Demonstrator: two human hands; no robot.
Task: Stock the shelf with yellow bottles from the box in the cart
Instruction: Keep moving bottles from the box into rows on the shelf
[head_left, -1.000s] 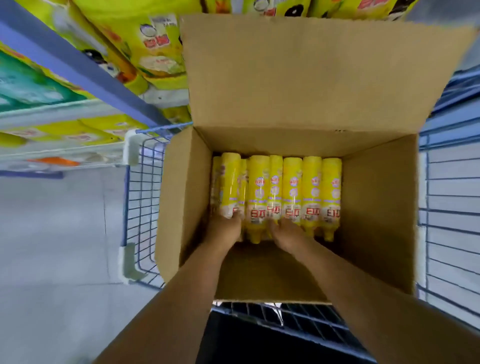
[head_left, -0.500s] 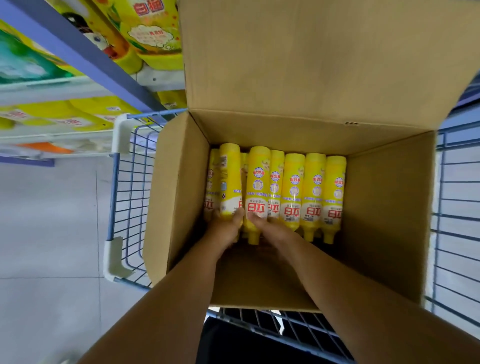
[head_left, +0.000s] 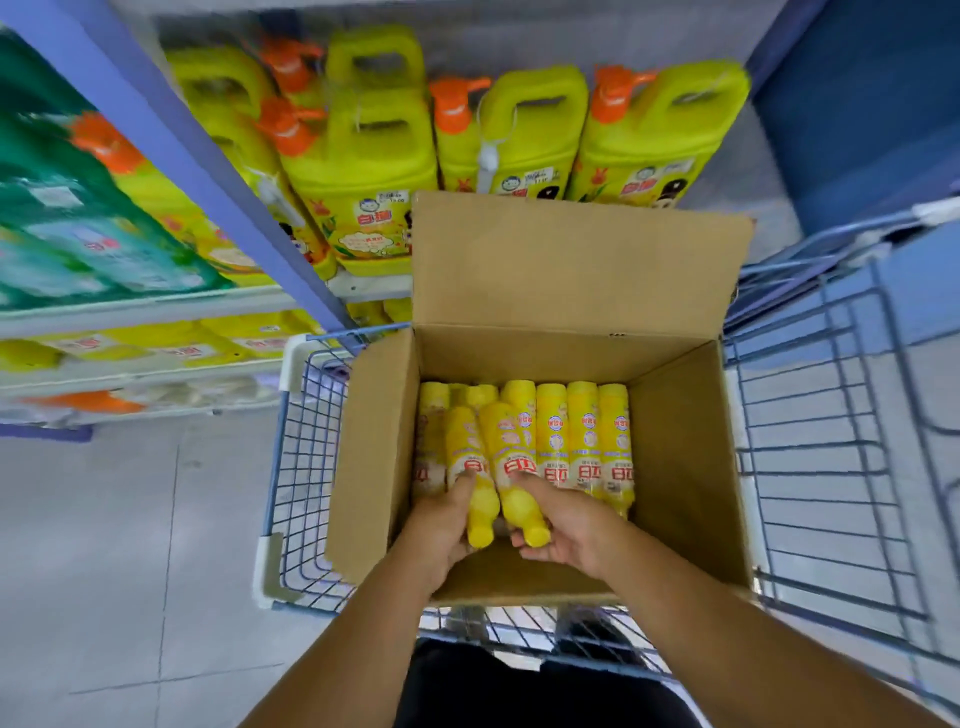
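Two yellow bottles are being gripped, one per hand, inside the cardboard box (head_left: 374, 467) that sits in the blue wire cart (head_left: 831, 441). Left hand (head_left: 439, 525) has fingers curled round the left bottle (head_left: 470, 467) near its neck, cap end pointing back toward the person. Right hand (head_left: 569, 522) cups the right bottle (head_left: 506, 457) from below w/ fingers wrapped at the neck, thumb on the label. Both bottles are tilted, cap ends raised above the rest, base ends resting on the row beneath & touching each other along their sides. Remaining bottles (head_left: 584, 436) lie flat side by side across the box bottom, labels up, approx 5 visible; more may be hidden under the lifted pair. Box rear flap (head_left: 571, 260) stands upright. Shelf (head_left: 156, 306) is to the left & ahead of the cart, holding big yellow jugs (head_left: 363, 171) w/ orange caps, plus green packs (head_left: 78, 234) further left. Grey floor (head_left: 104, 545) beside the cart.
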